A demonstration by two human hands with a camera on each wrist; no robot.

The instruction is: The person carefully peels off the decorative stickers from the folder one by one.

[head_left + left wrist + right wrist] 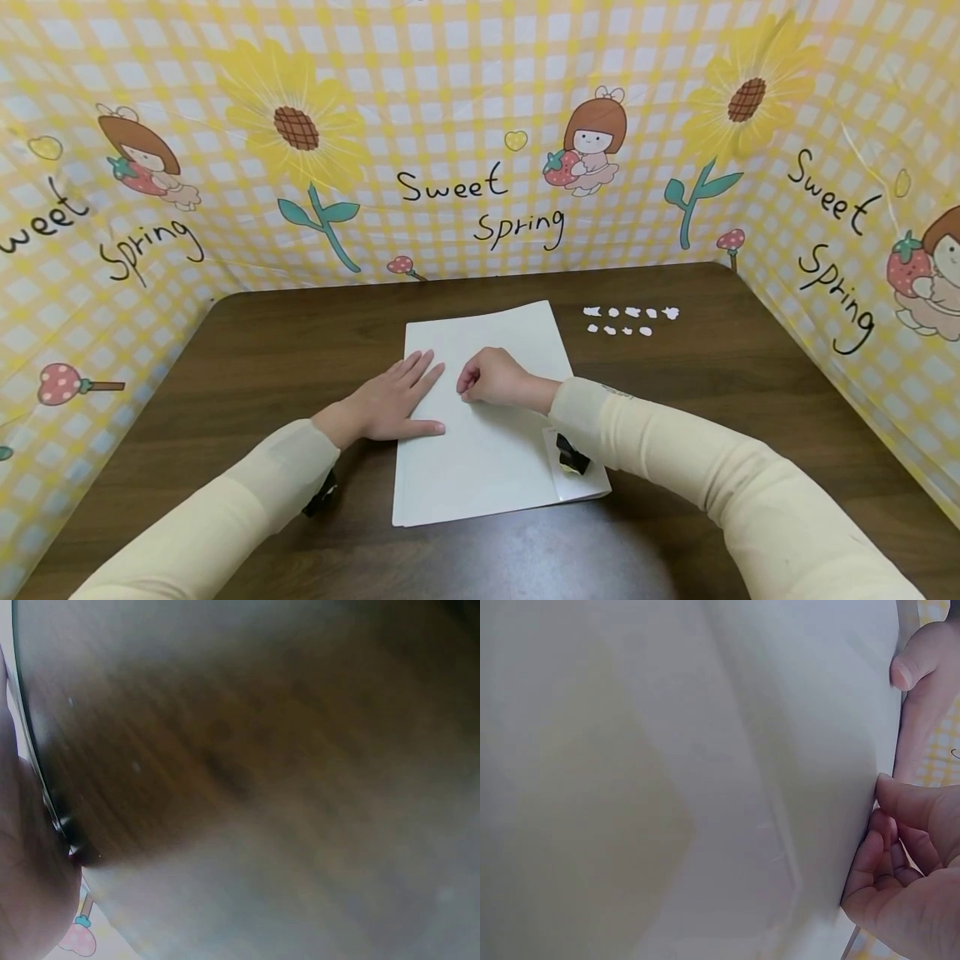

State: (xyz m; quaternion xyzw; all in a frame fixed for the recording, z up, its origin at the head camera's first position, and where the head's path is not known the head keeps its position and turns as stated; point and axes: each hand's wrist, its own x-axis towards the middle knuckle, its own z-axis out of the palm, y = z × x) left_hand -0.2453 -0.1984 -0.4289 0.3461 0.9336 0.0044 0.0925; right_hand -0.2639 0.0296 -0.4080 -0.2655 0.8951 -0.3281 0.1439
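Observation:
A white paper sheet or folder (480, 467) lies in the middle of the brown table, its lower edge showing more than one layer. My left hand (393, 400) rests flat over its left edge with the fingers spread and the thumb stretched across the white surface. Toward the middle, my right hand (495, 375) is curled, its thumb and fingertips down at the paper. In the right wrist view the thumb (907, 799) and bent fingers meet the white surface (832, 735); I cannot tell whether something small is between them. The left wrist view is mostly blurred tabletop (187, 765).
Small white cut-out pieces (632, 313) lie in two rows right of the paper. A clear-looking strip (553, 462) sits at the paper's lower right, partly hidden by the right wrist's black camera (572, 455). A yellow checked cloth (450, 100) walls the back and sides.

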